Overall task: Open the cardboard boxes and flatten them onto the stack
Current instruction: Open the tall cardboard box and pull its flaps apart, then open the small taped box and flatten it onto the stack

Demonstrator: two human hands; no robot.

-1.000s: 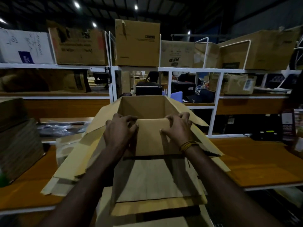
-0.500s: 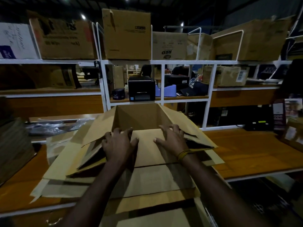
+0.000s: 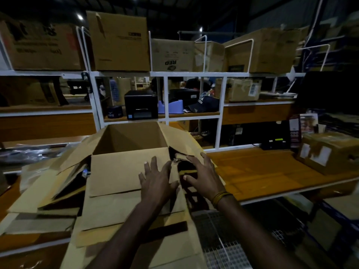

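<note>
We have the open cardboard box (image 3: 132,152) lying on the stack of flattened cardboard (image 3: 48,193) near the middle of the workbench (image 3: 258,171), its mouth facing up and away and, as far as we can see, nothing inside. Our left hand (image 3: 157,183) lies flat on the box's near panel with fingers spread wide, likely to press it down, while our right hand (image 3: 204,177) reaches with splayed fingers over the dark gap at the box's right corner, gripping nothing. A sealed carton (image 3: 328,152) waits far right.
</note>
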